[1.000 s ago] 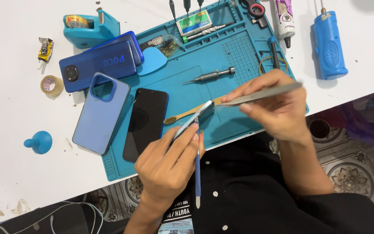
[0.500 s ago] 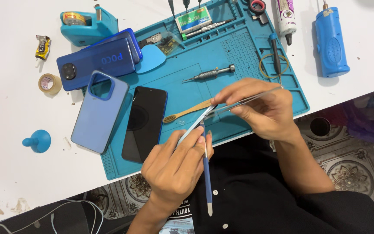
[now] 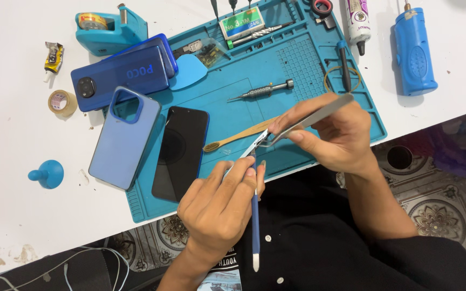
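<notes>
My left hand (image 3: 219, 207) grips a small silvery flat part (image 3: 255, 144) together with a thin blue tool (image 3: 255, 226) that points down toward my lap. My right hand (image 3: 333, 134) pinches grey metal tweezers (image 3: 311, 117), and their tips touch that part at the front edge of the blue work mat (image 3: 297, 64). A wooden brush (image 3: 238, 137) lies on the mat just behind the part. A black phone (image 3: 180, 152) lies face up left of my hands.
A light blue phone case (image 3: 125, 137) and a dark blue phone (image 3: 122, 73) lie left of the mat. A screwdriver (image 3: 262, 90), blue tape dispenser (image 3: 111, 26), tape roll (image 3: 62, 102), blue suction cup (image 3: 47, 174), glue tube (image 3: 358, 21) and blue hand tool (image 3: 413, 51) surround it.
My hands have shifted slightly right and the tweezers' tips have closed in on the small part. The blue tool now hangs straighter down.
</notes>
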Demonstrator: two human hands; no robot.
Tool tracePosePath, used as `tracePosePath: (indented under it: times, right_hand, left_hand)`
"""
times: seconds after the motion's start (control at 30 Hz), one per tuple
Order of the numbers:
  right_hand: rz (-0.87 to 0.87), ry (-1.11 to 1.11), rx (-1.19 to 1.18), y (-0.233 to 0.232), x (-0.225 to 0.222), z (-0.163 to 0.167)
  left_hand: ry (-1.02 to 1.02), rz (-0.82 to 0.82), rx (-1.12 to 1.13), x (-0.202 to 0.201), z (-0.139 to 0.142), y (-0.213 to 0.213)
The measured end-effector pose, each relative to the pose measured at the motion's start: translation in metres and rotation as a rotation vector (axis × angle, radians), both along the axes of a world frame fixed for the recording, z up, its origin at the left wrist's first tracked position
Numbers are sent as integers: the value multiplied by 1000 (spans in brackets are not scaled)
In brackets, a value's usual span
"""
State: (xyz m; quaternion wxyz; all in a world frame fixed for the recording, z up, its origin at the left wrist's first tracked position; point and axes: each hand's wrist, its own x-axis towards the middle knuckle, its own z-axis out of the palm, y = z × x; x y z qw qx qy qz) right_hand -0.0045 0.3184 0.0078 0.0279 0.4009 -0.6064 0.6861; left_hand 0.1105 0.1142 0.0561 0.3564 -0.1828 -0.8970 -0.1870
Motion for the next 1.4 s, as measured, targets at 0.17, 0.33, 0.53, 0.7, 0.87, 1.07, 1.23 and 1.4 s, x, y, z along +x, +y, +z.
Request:
tracePosePath:
  times: [0.17, 0.33, 0.53, 0.7, 0.87, 1.07, 1.23, 1.4]
  right_hand:
    - [44, -36, -23, -3, -1, -1]
    - [15, -46, -96, -12, 3, -7]
    - [-41, -53, -125, -14, 2, -13]
    - [-55, -100, -171, -15, 3, -18]
    - [-48, -163, -203, -16, 4, -20]
    - [-69, -169, -170, -17, 5, -19]
    - [-83, -164, -154, -18, 5, -19]
    - [-86, -182, -171, -18, 4, -21]
  left_hand:
    - [5, 2, 8, -2, -1, -3]
    - [12, -27, 1, -1, -5, -6]
    - [11, -23, -11, -1, -8, -5]
    - [6, -16, -3, -1, -8, -3]
    - [-1, -15, 24, -1, -7, -1]
    - [-19, -24, 30, 1, -4, -1]
    - [-29, -34, 43, 1, -3, -1]
    - [-33, -32, 49, 1, -2, -1]
